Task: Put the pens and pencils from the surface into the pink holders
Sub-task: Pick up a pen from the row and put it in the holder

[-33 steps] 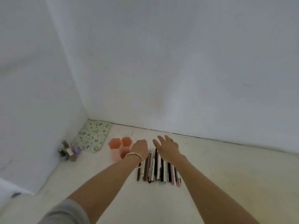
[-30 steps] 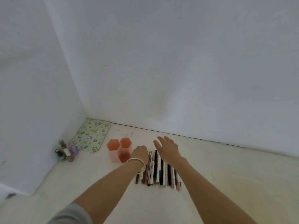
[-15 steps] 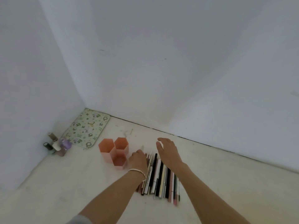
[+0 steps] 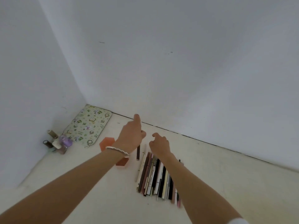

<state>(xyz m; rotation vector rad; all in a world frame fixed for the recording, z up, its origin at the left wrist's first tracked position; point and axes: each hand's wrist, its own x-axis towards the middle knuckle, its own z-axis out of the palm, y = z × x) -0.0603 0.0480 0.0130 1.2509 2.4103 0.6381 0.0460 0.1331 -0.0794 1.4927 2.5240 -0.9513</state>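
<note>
1. cream surface [image 4: 226,183] holds a row of pens and pencils [image 4: 150,177], lying beside the pink holders [image 4: 106,143].
2. right hand [image 4: 159,145] hangs over the row, fingers loosely curled, holding nothing.
3. left hand [image 4: 131,135] pinches a brown pencil [image 4: 138,151], hanging near the holders.

A flat mat [image 4: 88,126] printed with small flowers and leaves is laid in the corner where two plain white walls [image 4: 178,62] meet, along the foot of the left one. A cluster of small bottles [image 4: 56,143] is stood just beside its near end, one of them lilac [image 4: 65,141]. A thin dark seam [image 4: 210,143] is seen along the foot of the back wall.
</note>
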